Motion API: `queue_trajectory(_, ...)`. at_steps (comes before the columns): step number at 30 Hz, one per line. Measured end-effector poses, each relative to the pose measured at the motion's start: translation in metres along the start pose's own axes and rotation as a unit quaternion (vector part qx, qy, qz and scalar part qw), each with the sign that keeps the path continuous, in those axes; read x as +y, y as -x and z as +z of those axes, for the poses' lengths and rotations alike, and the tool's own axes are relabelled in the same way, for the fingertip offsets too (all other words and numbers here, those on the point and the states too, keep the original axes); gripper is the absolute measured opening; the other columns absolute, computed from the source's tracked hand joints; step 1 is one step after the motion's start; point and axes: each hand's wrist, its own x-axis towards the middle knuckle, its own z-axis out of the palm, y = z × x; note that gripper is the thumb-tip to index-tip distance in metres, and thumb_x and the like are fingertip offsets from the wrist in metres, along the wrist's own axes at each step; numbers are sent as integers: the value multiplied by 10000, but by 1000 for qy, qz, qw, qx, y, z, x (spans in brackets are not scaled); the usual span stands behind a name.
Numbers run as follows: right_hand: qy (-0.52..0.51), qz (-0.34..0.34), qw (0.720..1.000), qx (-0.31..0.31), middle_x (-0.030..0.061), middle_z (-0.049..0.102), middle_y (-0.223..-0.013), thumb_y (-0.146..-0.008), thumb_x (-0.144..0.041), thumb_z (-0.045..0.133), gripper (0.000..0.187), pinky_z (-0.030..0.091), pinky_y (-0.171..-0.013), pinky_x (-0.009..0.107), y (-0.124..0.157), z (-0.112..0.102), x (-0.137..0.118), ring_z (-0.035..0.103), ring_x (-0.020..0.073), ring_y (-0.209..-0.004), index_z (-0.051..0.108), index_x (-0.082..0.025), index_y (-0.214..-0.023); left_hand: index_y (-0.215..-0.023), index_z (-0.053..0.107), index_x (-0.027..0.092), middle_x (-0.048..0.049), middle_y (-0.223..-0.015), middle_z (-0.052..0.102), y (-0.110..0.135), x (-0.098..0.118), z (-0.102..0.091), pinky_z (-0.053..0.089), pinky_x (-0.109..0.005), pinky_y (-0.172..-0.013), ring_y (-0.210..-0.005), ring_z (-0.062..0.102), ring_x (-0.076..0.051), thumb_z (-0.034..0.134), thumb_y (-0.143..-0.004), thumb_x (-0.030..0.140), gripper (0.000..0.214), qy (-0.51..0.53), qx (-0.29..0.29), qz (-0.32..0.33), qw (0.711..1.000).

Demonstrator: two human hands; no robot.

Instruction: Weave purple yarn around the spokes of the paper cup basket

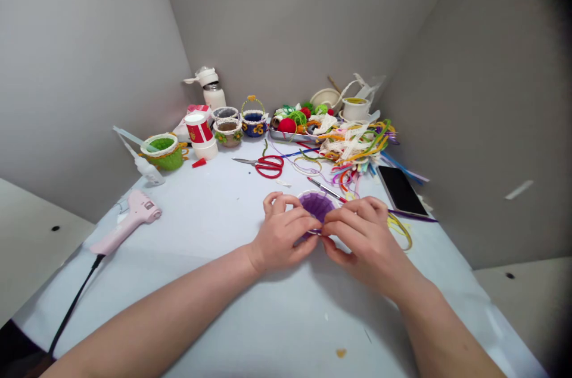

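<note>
A small purple woven basket (318,204) with a white rim is held between both hands over the table. My left hand (286,226) is closed on its left side, thumb and fingers pinching the near rim. On the right, my right hand (357,229) pinches the same near edge, its fingertips almost meeting the left ones. The fingers cover the near wall of the basket. Just behind it lies a pen (326,189) with red ends. Red-handled scissors (269,166) rest farther back to the left, blades apart.
A pink glue gun (127,223) with a black cord lies at left, near a glue bottle (149,170) and a green basket (163,154). Finished small baskets (254,124) stand at the back. Colourful cords (357,145) and a phone (402,190) lie at right.
</note>
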Motion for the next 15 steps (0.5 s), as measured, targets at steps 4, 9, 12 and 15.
queue_trajectory(4, 0, 7, 1000, -5, 2, 686, -838, -845, -186, 604, 50, 294, -857, 400, 1, -1, 2, 532, 185, -853, 607, -213, -803, -824, 639, 224, -5, -822, 701, -2, 3, 0, 236, -452, -954, -1005, 495, -209, 591, -805, 252, 58, 12, 8, -9, 1000)
queue_trajectory(9, -5, 5, 1000, -8, -2, 689, -854, -854, -181, 603, 44, 291, -854, 403, 2, -4, 4, 531, 186, -855, 610, -214, -825, -808, 650, 230, 5, -792, 691, -3, 3, 1, 231, -452, -941, -986, 485, -203, 609, -803, 263, 53, 16, 18, 1, 1000)
queue_trajectory(12, -10, -2, 1000, -14, 1, 693, -873, -868, -193, 595, 37, 287, -871, 409, 3, -5, 5, 535, 188, -868, 615, -217, -848, -803, 662, 239, 2, -786, 688, -4, 3, 1, 238, -449, -919, -982, 482, -208, 603, -810, 257, 62, 14, 14, -1, 1000)
queue_trajectory(15, -10, -8, 1000, -19, 6, 694, -869, -872, -190, 589, 41, 284, -875, 410, 2, -5, 4, 536, 188, -868, 614, -216, -851, -787, 660, 235, -2, -788, 687, -4, 4, 2, 251, -443, -893, -983, 482, -214, 593, -804, 240, 69, 12, 11, -6, 1000)
